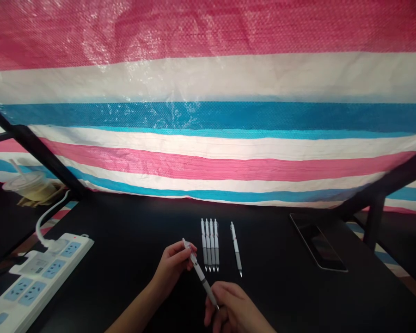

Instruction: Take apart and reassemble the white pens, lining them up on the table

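A white click pen (198,269) with a grey grip slants between my hands, its tip down and to the right. My left hand (175,261) pinches its upper end near the clip and button. At the lower end, my right hand (230,303) has its curled fingers around the grey grip close to the tip. Just beyond, several matching pens (210,243) lie side by side in a neat row, tips toward me. One more pen (235,247) rests apart to the right of that row, slightly tilted.
A white power strip (27,289) with a plugged-in cable fills the left side of the black table (125,231). A dark phone or tablet (318,243) lies at the right. Striped sheeting (208,115) hangs behind, between dark frame bars. A lidded cup (31,185) stands far left.
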A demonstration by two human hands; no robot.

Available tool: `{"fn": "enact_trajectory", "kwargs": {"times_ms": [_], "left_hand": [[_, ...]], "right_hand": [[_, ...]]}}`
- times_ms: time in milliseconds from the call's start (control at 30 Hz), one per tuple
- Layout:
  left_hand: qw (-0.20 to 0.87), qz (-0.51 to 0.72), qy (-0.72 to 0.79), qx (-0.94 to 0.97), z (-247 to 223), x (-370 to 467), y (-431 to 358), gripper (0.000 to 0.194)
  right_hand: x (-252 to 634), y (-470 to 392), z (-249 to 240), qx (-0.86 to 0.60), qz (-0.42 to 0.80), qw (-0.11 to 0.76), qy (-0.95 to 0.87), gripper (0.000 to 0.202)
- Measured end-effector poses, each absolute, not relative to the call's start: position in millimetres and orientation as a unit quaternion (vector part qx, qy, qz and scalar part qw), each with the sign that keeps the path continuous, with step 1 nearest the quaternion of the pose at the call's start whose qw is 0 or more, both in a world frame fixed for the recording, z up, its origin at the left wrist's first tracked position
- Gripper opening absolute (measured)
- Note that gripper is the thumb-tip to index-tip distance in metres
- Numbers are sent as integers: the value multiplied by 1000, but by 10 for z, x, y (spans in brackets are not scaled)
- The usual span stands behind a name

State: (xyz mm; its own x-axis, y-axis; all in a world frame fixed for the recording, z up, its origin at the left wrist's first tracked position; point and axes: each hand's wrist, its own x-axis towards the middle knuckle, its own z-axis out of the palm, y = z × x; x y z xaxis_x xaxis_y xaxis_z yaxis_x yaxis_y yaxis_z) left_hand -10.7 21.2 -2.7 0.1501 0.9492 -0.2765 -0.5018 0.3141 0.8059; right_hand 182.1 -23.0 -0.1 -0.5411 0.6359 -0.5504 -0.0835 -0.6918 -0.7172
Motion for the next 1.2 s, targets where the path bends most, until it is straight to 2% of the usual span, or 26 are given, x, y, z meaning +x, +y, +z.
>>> {"fn": "enact_trajectory", "kwargs": {"times_ms": [133, 267, 400, 500, 667, 900, 1200], "left_hand": [[702, 518, 403, 276, -10, -102, 217, 21], [701, 518, 404, 278, -13, -109, 216, 21], [701, 519, 402, 280, -19, -111, 216, 22], [697, 523, 402, 282, -21, -105, 217, 22], [692, 526, 406, 284, -26, -97, 215, 22], [673, 551, 413, 270, -12, -121, 245, 25], [657, 582, 415, 239, 19, -229, 310, 27]], "right_hand": [[1837, -216, 27, -417, 811, 237, -337, 50], [1853, -217, 34, -433, 803, 206, -353, 49], [1872, -213, 40, -423, 795, 224, -372, 47], [1880, -213, 50, -443, 797, 203, -356, 49], [1865, -229, -5, -442, 792, 203, -370, 35], [1869, -241, -44, -432, 799, 224, -354, 33], [1916, -228, -171, -410, 816, 208, -351, 44]]}}
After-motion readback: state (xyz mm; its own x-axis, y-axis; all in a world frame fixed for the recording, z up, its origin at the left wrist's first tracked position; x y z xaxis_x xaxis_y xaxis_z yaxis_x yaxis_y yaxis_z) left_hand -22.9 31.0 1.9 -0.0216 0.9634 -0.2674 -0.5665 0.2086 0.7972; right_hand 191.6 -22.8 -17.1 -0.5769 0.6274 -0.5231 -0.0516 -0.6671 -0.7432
